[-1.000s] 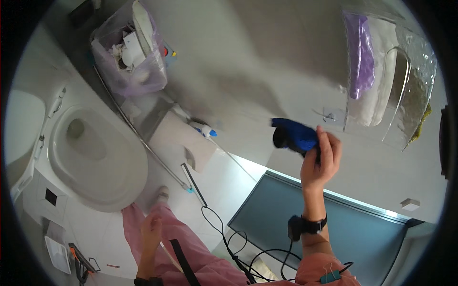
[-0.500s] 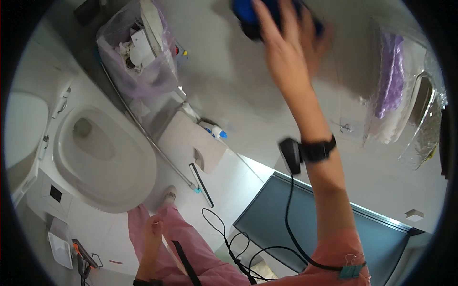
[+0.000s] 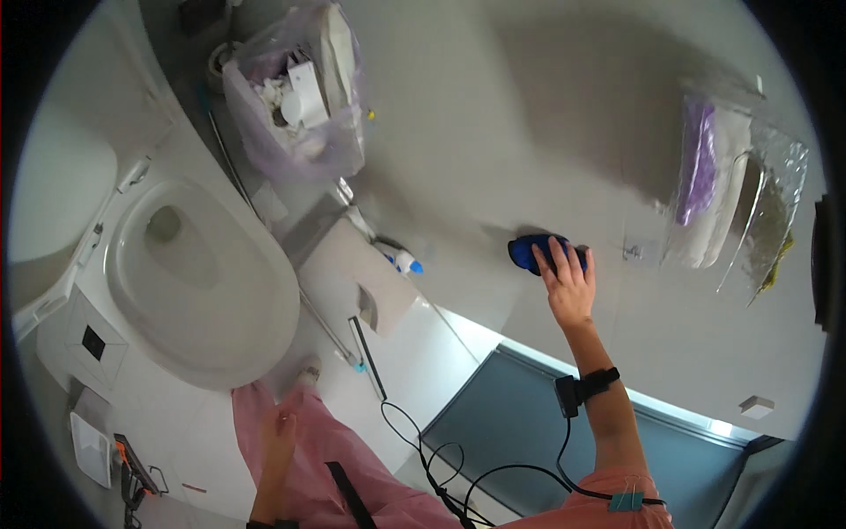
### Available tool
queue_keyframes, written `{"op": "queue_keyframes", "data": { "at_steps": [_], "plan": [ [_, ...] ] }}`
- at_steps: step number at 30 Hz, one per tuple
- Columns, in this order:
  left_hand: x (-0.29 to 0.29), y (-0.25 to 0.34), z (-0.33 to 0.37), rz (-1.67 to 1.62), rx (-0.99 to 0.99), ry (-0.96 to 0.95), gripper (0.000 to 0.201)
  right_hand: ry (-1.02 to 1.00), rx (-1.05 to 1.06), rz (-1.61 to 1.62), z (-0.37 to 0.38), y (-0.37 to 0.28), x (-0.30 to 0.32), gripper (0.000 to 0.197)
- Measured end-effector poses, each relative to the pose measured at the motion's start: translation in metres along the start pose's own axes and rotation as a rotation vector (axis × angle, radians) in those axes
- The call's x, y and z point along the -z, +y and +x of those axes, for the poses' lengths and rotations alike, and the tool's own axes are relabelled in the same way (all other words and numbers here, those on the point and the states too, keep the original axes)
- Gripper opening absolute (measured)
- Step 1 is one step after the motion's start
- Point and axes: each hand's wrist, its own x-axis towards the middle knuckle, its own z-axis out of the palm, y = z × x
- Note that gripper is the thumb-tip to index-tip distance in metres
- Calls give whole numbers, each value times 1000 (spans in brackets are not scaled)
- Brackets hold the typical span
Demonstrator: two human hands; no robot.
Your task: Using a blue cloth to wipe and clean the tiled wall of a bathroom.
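Observation:
My right hand [image 3: 571,284] presses a dark blue pad with a black edge [image 3: 527,252] against the pale wall [image 3: 458,159]. Its fingers lie spread over the pad, whose exact kind I cannot make out. To the right of it a small clear hook [image 3: 633,252] sits on the wall, beside a hanging clear plastic pouch with white and purple contents [image 3: 698,167]. My left hand [image 3: 280,427] hangs low in front of the pink trousers [image 3: 330,441], its fingers loosely curled, with nothing visible in them.
On the left stands an open toilet [image 3: 203,273]. A bin with a lilac liner [image 3: 339,145], a beige stool [image 3: 352,273], a white bottle with a blue cap [image 3: 407,263] and a floor squeegee [image 3: 367,359] stand near it. Black cable [image 3: 493,460] loops by my right arm. A blue-grey door [image 3: 573,423] lies below.
My right hand has brought the blue pad down the wall from the upper edge of the view, closer to me. My left hand has barely moved. The view has shifted slightly.

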Motion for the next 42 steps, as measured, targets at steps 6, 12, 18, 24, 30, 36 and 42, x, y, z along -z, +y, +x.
{"op": "queue_keyframes", "data": {
  "at_steps": [6,12,18,24,30,36,42],
  "plan": [
    [-6,56,1,-121,148,-21,23,266,-322,-50,143,13,40,55],
    [-20,48,15,-46,92,-62,20,576,-291,28,322,19,73,53],
    [-26,34,22,-217,13,80,21,515,-54,-47,395,-30,43,41],
    [-2,24,16,-322,38,84,22,93,229,21,291,-73,-6,39],
    [31,90,9,-377,82,280,23,86,68,96,244,-4,41,38],
    [74,70,26,-427,54,317,21,544,-543,-141,396,65,164,52],
    [81,88,31,-451,57,293,23,391,-214,-239,486,24,134,45]
  ]
}}
